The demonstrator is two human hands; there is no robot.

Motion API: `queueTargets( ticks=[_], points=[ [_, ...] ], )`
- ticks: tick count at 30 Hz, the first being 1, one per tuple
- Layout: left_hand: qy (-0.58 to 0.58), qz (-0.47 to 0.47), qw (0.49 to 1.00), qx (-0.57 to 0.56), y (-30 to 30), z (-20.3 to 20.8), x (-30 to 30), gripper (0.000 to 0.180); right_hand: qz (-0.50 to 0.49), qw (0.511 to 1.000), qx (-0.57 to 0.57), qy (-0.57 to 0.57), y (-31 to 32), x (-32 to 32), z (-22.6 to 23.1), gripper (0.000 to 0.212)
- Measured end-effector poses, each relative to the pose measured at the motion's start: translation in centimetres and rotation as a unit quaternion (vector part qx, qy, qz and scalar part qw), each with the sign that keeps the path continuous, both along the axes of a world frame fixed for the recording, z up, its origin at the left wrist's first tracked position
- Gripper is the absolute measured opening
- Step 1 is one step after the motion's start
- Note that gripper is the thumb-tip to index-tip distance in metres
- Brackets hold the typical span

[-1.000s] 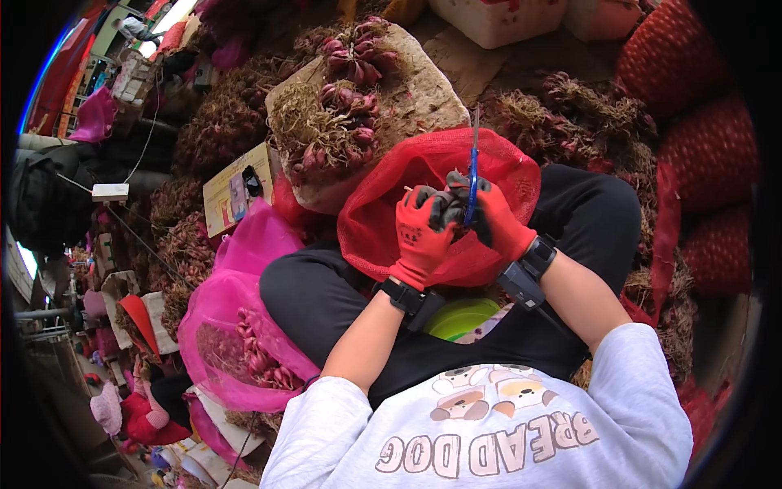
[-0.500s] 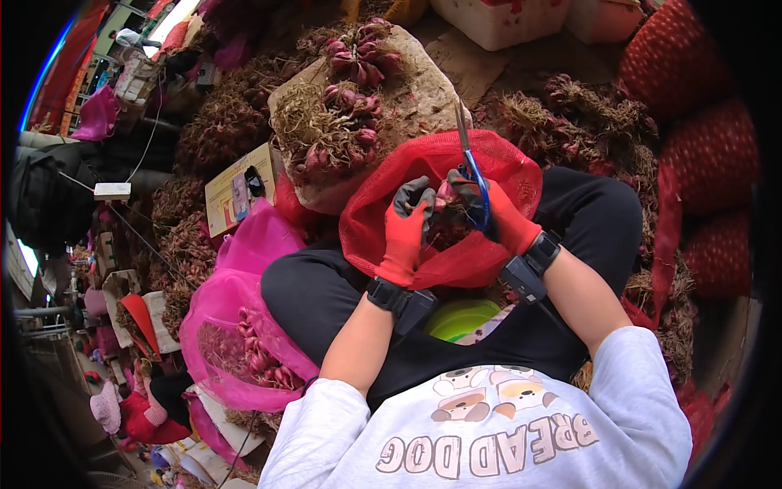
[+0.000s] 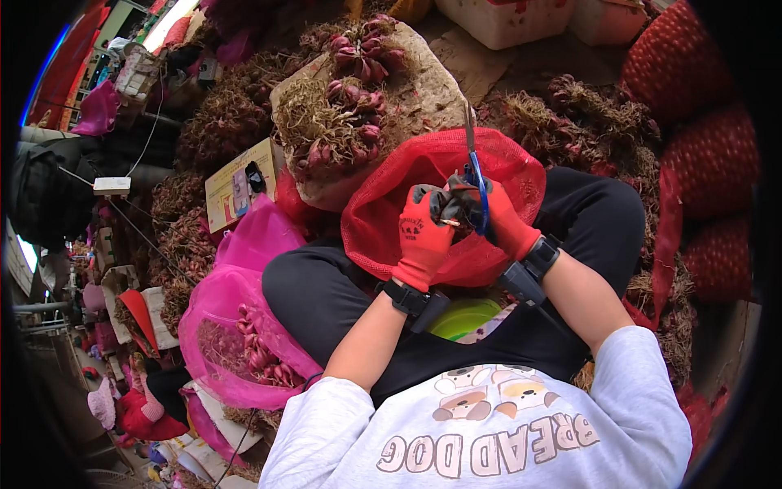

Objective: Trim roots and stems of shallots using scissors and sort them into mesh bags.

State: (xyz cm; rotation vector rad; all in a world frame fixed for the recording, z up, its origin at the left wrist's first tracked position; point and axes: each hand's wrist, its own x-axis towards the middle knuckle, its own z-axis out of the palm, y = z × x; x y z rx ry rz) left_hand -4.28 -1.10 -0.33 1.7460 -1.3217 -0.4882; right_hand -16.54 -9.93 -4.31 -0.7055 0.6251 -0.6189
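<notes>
Both my hands wear red gloves with dark fingers and meet over an open red mesh bag (image 3: pixel 371 244) between my bent legs. My right hand (image 3: pixel 507 218) is closed on blue-handled scissors (image 3: pixel 482 196), whose blades point away from me. Close against it, my left hand (image 3: pixel 425 232) has its fingers curled inward; a small pale bit shows at the fingertips, too small to name. The gloves hide most of what lies between the hands. Just beyond the bag, bunches of red shallots (image 3: pixel 358 102) with dry roots and stalks lie on a rough pale slab (image 3: pixel 428 73).
A pink mesh bag (image 3: pixel 220 314) with shallots lies by my left knee. Beyond it is a cardboard piece (image 3: pixel 221 196) with a phone on it. Heaped shallots (image 3: pixel 570 122) lie at far right, beside full red mesh sacks (image 3: pixel 705 163). Another person (image 3: pixel 147 407) sits at left.
My left hand has moved right and turned inward, closing against the right hand. The shallots seen between my hands are now mostly covered. The scissors stay in my right hand.
</notes>
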Motion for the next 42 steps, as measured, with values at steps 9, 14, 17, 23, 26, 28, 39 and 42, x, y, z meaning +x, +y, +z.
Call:
queueTargets(
  ticks=[9,14,17,23,26,28,39,42],
  points=[
    [0.09,-0.009,0.995,-0.029,-0.1,0.1,0.0,0.037,-0.002,0.999,0.018,-0.05,-0.9,-0.2,0.6,0.025],
    [-0.153,-0.029,0.988,-0.015,0.1,0.2,-0.2,0.037,-0.014,0.997,0.061,0.037,0.8,0.3,1.5,0.027],
    [-0.203,-0.061,0.977,-0.014,0.1,0.6,-0.3,0.032,-0.041,0.996,0.073,0.018,0.6,-0.2,1.8,0.019],
    [-0.057,-0.076,0.972,0.216,0.4,-2.2,2.8,0.024,0.029,0.999,-0.033,-0.02,-2.1,-0.6,1.6,0.021],
    [0.487,-0.051,0.863,0.122,0.2,-2.3,4.4,0.025,0.176,0.98,-0.042,0.078,-2.4,-1.0,3.5,0.022],
    [0.526,-0.142,0.829,0.126,0.3,0.0,3.9,0.026,0.173,0.977,-0.076,0.103,-1.7,-1.1,3.6,0.026],
    [0.549,-0.005,0.83,0.095,0.2,-1.8,2.1,0.019,0.054,0.995,-0.035,0.081,-1.5,-0.3,1.9,0.021],
    [0.41,-0.019,0.911,0.034,-0.2,-1.1,1.7,0.016,0.087,0.977,-0.132,0.141,-1.4,-0.3,1.6,0.022]
  ],
)
